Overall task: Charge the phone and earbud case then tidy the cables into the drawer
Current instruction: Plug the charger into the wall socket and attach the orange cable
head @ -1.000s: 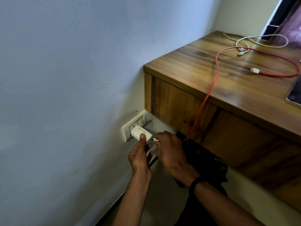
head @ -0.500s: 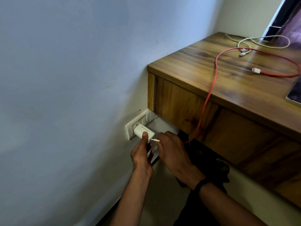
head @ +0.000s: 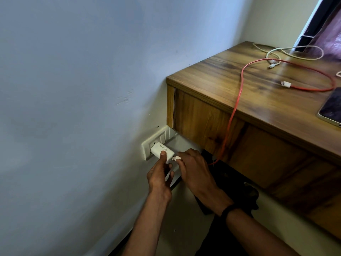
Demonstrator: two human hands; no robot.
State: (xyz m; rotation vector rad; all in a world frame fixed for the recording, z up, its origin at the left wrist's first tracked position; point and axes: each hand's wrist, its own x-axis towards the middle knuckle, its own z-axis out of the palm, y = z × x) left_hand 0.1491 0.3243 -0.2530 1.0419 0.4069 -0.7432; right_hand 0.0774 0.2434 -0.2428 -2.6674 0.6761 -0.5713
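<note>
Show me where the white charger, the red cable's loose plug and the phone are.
white charger [head: 162, 151], head view, on its printed top face.
red cable's loose plug [head: 285, 84], head view, on the white connector body lying on the desk.
phone [head: 332, 108], head view, on its dark screen at the frame's right edge.

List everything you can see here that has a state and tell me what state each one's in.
White charger: sits in the wall socket.
Left hand: grips the charger.
Right hand: pinches a white plug at the charger's port.
Red cable: hangs off the desk, far plug free.
White cable: loose, unplugged.
Phone: lies flat, no cable seen attached.
</note>
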